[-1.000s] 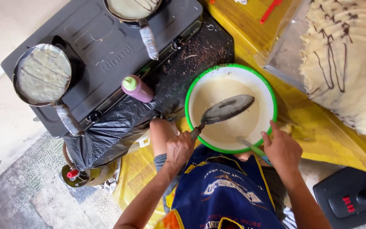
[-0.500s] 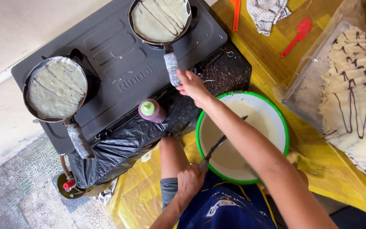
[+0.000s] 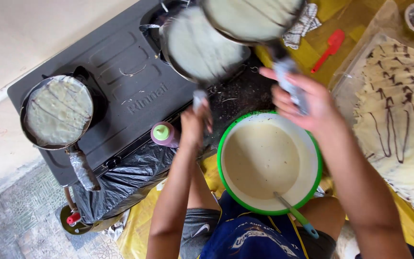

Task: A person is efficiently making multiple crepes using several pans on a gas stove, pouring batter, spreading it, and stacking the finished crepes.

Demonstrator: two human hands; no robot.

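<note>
While my right hand (image 3: 307,103) is wrapped around the taped handle of a raised pan (image 3: 252,17), fingers curled tight about it, my left hand (image 3: 196,125) grips the handle of a second pan (image 3: 200,45) in the same closed way. Both pans are lifted above the black stove (image 3: 125,91), the right one partly overlapping the left one and sitting higher. Each carries a pale layer of batter; both are blurred, so I cannot quite tell how far either is tilted. Just below my hands sits the green-rimmed bowl (image 3: 226,144) of pale batter, with a ladle (image 3: 295,216) resting inside, its green handle pointing towards my lap. A small purple bottle with a green cap (image 3: 164,134) stands beside my left wrist, at the stove's edge. Well to the left, a third pan (image 3: 58,112) rests on the stove with a round crepe streaked in dark lines. To my right lies a stack of finished crepes (image 3: 403,120) drizzled with chocolate, and a red spatula (image 3: 329,48) lies on the yellow sheet (image 3: 341,17) above it.
</note>
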